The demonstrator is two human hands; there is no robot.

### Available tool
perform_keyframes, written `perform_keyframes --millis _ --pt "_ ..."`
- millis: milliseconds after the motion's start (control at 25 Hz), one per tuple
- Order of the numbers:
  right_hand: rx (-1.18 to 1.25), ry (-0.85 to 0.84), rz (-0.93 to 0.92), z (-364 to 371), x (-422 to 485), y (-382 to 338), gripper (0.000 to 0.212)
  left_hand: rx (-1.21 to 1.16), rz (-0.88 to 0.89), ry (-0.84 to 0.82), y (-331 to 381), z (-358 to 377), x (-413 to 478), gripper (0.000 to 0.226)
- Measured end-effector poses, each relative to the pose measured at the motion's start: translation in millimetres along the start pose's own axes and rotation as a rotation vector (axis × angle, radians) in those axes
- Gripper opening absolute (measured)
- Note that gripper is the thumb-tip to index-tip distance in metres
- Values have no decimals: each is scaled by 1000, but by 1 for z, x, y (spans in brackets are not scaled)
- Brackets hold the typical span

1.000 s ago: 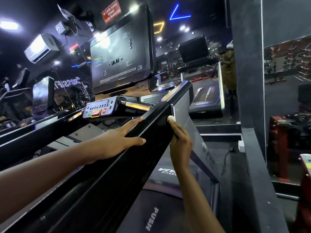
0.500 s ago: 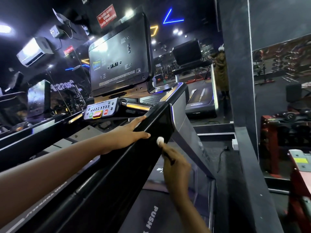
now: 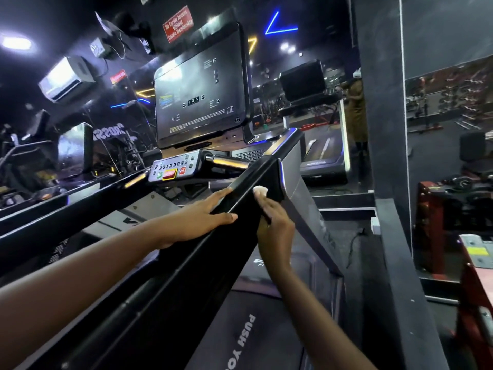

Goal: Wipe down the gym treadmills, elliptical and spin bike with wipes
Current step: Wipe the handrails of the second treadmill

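A black treadmill side rail runs diagonally up toward the console screen and the button panel. My left hand rests flat on the rail's top with straight fingers. My right hand presses a small white wipe against the rail's outer side face, near its upper end; only the wipe's tip shows past my fingers. The treadmill belt with printed letters lies below.
A dark pillar and a low ledge stand close on the right. A second treadmill is beyond, with a person standing past it. Red equipment sits far right. More machines fill the left.
My right hand dropped down the rail's side with the wipe, then slid back up toward the upper end. My left hand stayed on the rail's top.
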State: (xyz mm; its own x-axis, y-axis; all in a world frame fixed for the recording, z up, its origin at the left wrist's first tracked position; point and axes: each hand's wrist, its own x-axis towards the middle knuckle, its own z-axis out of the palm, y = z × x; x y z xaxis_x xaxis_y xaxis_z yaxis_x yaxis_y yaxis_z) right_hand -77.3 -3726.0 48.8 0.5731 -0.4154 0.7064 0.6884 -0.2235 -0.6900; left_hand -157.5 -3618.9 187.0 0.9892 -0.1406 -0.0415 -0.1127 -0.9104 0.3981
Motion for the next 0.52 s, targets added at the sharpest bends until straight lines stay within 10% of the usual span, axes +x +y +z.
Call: perform_keyframes --millis 520 --pt "54 41 267 -12 -38 -5 41 49 30 -64 -13 -8 -43 64"
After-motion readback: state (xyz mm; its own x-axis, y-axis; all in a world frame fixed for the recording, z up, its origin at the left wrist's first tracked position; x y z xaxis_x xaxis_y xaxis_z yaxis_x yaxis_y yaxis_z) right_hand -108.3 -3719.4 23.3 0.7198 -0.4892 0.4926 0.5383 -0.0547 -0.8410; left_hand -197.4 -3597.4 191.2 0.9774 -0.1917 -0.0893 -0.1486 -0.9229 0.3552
